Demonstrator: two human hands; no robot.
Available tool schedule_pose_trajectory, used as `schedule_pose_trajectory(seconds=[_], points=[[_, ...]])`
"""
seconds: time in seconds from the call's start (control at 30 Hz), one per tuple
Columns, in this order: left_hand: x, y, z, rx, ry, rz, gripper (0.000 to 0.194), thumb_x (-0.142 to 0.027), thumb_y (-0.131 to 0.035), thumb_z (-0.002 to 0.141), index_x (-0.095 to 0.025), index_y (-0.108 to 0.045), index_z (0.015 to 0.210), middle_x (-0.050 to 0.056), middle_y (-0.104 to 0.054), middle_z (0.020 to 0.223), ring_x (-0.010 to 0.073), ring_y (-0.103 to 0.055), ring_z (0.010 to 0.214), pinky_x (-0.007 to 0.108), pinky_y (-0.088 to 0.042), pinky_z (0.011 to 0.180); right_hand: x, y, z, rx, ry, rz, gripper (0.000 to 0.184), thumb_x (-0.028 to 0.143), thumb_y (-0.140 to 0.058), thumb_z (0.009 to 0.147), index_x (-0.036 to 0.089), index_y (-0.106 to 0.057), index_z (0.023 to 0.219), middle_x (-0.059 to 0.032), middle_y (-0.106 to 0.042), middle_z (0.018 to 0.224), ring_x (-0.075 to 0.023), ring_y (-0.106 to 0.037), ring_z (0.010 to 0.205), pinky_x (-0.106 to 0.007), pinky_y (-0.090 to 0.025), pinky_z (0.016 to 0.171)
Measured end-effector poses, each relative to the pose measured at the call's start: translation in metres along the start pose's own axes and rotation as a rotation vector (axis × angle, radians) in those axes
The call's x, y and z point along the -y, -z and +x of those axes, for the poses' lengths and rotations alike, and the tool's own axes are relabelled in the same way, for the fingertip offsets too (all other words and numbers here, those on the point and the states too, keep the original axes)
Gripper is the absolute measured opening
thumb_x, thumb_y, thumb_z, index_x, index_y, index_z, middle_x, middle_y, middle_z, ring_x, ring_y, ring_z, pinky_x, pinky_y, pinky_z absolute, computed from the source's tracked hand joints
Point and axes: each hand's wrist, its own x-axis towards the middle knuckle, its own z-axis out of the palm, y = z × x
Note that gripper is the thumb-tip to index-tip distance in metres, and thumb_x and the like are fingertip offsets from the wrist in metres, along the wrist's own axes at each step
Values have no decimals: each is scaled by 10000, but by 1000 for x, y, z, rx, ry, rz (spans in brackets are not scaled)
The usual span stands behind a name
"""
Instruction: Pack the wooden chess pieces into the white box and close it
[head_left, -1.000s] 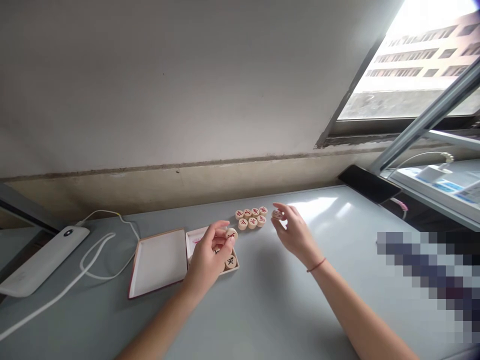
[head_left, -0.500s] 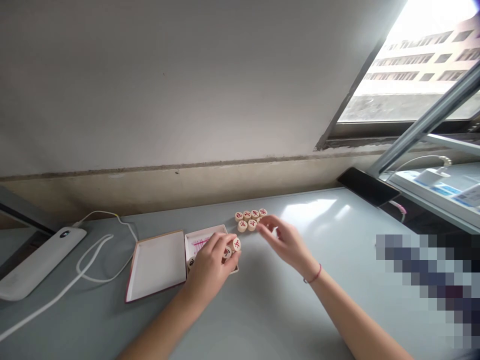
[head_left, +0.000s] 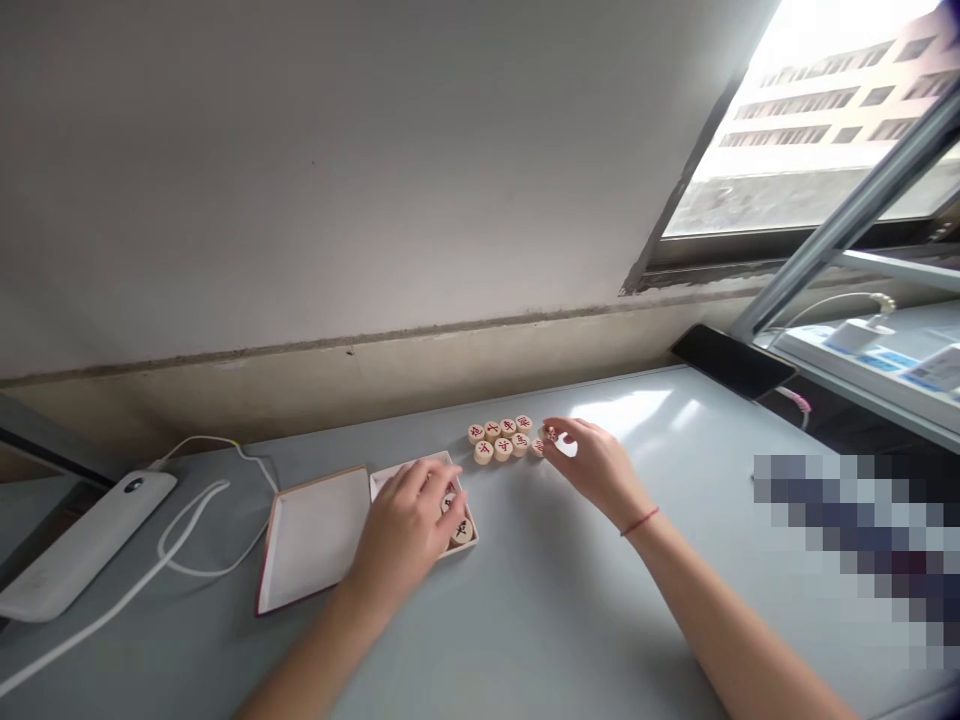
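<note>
My right hand (head_left: 596,462) pinches a round xiangqi piece (head_left: 550,434) between thumb and fingertips, at the right end of two short rows. Red characters mark these pale wooden pieces, such as one in the front row (head_left: 503,449); another front piece (head_left: 538,448) is partly covered by my fingers. Over the white open box (head_left: 471,545) is my left hand (head_left: 409,515), palm down with thumb and fingers apart. Beneath it, pieces with dark characters (head_left: 461,532) show inside the box; the rest of its contents is mostly hidden by the hand.
The box's lid (head_left: 315,540) lies inside-up to the left. A white power strip (head_left: 82,550) and looping white cable (head_left: 161,545) are at the far left. At the back right lies a black phone-like slab (head_left: 731,362), near a metal frame (head_left: 847,215). A wall borders the table.
My right hand has shifted right, uncovering more of the front row, and a pinched piece now shows. The red-marked piece at my left fingertips is gone from there; that hand is lower over the box.
</note>
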Motion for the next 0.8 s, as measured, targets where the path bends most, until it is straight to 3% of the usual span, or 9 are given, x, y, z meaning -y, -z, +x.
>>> schedule_pose_trajectory(seconds=[0.17,0.33,0.47,0.8], points=[[40,19,-12,36,103,104,243,-302,-414,942,-190,-621,1001,42,-653,920,200,-645,840,310,-503,732,-18,-10,1,144,-44,-158,75,269,-488,778,235,-526,834,-20,-664,806,-179,-588,674,-262,-393,574],[68,17,-39,16,179,120,251,-311,-416,926,-188,-629,973,43,-671,949,201,-658,875,304,-501,765,-19,-18,-1,172,-40,-147,83,260,-487,779,238,-474,858,-25,-652,831,-187,-583,712,-267,-400,605],[74,13,-52,54,202,149,240,-298,-410,927,-206,-631,948,32,-677,937,192,-657,868,298,-491,747,-21,-21,0,177,-46,-116,79,298,-488,800,240,-457,842,-28,-644,856,-197,-580,742,-289,-417,644],[78,12,-55,106,235,148,238,-310,-403,935,-222,-619,984,20,-695,944,182,-669,821,275,-481,684,-21,-25,0,142,42,-44,62,264,-485,798,236,-494,853,-31,-602,843,-182,-564,726,-294,-445,671]])
